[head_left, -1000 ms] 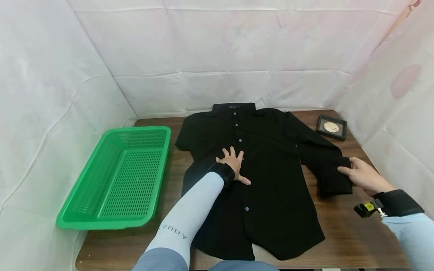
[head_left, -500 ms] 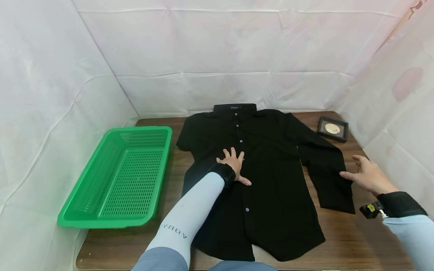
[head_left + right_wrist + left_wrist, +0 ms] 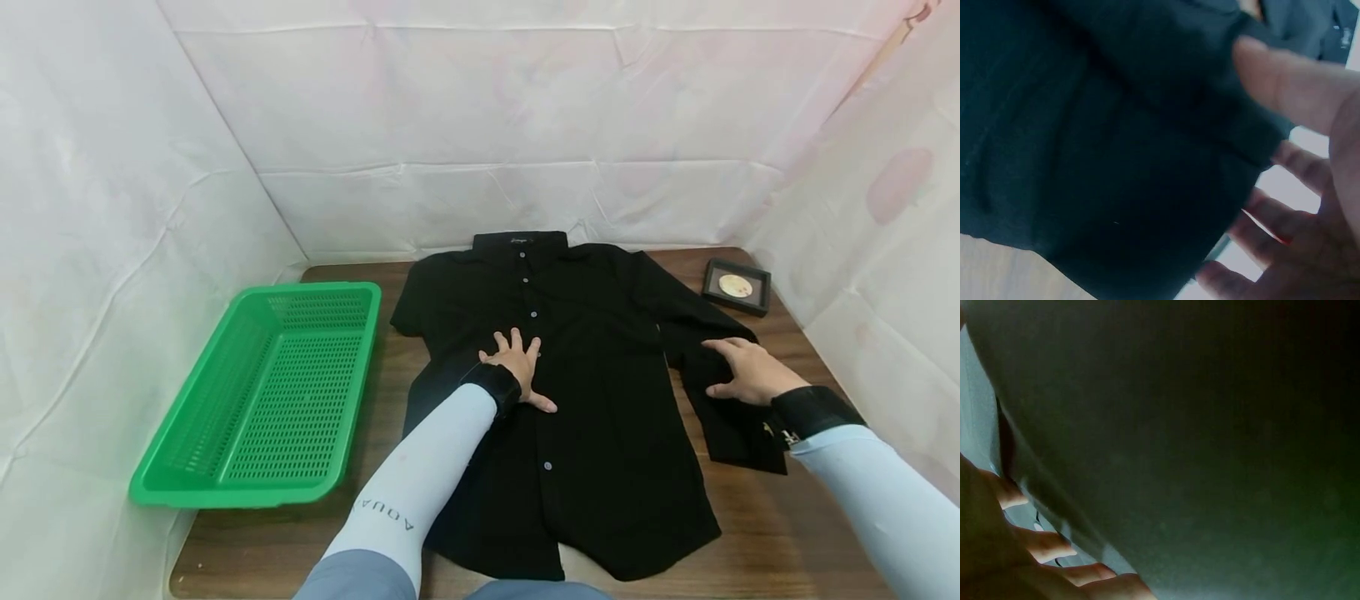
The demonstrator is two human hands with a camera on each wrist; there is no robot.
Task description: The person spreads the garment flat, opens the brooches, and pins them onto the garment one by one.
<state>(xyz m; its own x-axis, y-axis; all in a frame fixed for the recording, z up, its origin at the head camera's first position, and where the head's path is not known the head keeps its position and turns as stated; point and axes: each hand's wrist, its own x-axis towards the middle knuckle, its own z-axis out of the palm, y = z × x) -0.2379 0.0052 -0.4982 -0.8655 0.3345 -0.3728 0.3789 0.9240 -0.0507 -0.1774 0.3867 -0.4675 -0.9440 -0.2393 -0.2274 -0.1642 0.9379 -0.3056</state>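
A black button-up shirt (image 3: 607, 400) lies spread front side up, collar toward the back wall. My left hand (image 3: 516, 367) rests on the middle of its front with fingers spread. In the left wrist view, dark cloth (image 3: 1179, 425) fills most of the picture and the fingers (image 3: 1054, 547) show at lower left. My right hand (image 3: 750, 372) is over the right-side sleeve (image 3: 738, 437), near its bend, thumb and fingers apart. The right wrist view shows that sleeve (image 3: 1116, 162) between the raised thumb (image 3: 1291, 81) and the spread fingers. Only a short stretch of the other sleeve shows.
To the left is a green plastic basket (image 3: 357, 400) with slotted sides. A small dark frame with a round pale disc (image 3: 737, 287) lies at the back right of the wooden table (image 3: 787, 533). White sheeting (image 3: 480, 200) hangs behind and along both sides.
My right hand let go of the sleeve's cuff end, which dropped flat toward the table. It then moved left over the sleeve. My left hand has stayed on the shirt front.
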